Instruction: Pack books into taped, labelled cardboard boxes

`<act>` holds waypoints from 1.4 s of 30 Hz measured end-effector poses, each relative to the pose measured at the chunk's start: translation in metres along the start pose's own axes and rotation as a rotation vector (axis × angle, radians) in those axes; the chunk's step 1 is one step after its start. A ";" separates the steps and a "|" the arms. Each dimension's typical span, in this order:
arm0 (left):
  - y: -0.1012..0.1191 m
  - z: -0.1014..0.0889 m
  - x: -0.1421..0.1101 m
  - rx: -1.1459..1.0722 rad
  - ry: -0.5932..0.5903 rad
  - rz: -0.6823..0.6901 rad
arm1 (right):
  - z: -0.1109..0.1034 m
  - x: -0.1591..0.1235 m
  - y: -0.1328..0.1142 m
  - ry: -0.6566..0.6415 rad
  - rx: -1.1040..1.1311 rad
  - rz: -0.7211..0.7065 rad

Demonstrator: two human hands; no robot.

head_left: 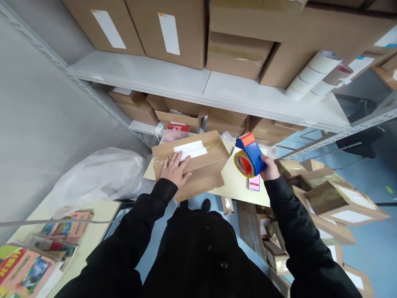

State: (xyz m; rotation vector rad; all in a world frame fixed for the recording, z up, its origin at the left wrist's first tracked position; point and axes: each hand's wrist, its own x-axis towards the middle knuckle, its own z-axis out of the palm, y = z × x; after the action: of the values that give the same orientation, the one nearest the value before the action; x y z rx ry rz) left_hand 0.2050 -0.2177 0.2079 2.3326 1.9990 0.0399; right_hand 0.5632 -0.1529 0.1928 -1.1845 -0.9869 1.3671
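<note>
My left hand lies with its fingers spread on a brown cardboard box. Its fingertips touch a white label on the top. Clear tape runs over the box at its right part, and a flap faces me along the near side. To the right of the box, my right hand grips a blue tape dispenser with an orange front and a yellowish roll. The dispenser is held above the pale worktable, apart from the box. Below it on the table is a phone with a pink screen.
A shelf with large cartons and white tape rolls spans the back. Stacked boxes crowd the floor at right. A white plastic bag and books occupy the left table. A red book lies behind the box.
</note>
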 end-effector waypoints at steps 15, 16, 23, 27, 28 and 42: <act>0.020 0.003 0.006 0.061 -0.018 -0.141 | 0.033 -0.058 0.125 -0.083 -1.330 0.349; 0.019 0.003 0.006 0.068 -0.018 -0.140 | 0.039 -0.052 0.132 -0.090 -1.347 0.370; 0.010 0.001 0.007 0.087 -0.023 -0.135 | 0.051 -0.034 0.162 -0.124 -1.352 0.483; 0.009 -0.002 0.007 0.070 -0.024 -0.127 | 0.051 -0.036 0.166 -0.145 -1.352 0.486; 0.009 -0.003 0.006 0.063 -0.022 -0.121 | 0.051 -0.039 0.166 -0.152 -1.351 0.480; -0.007 0.004 -0.003 -0.010 0.069 -0.026 | 0.086 0.006 0.036 -0.018 -0.884 -0.229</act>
State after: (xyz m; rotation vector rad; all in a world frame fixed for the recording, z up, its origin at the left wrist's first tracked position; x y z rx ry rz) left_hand 0.1975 -0.2197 0.2036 2.3300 2.0553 0.1301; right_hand 0.4722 -0.1483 0.1725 -1.6144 -1.7701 0.7464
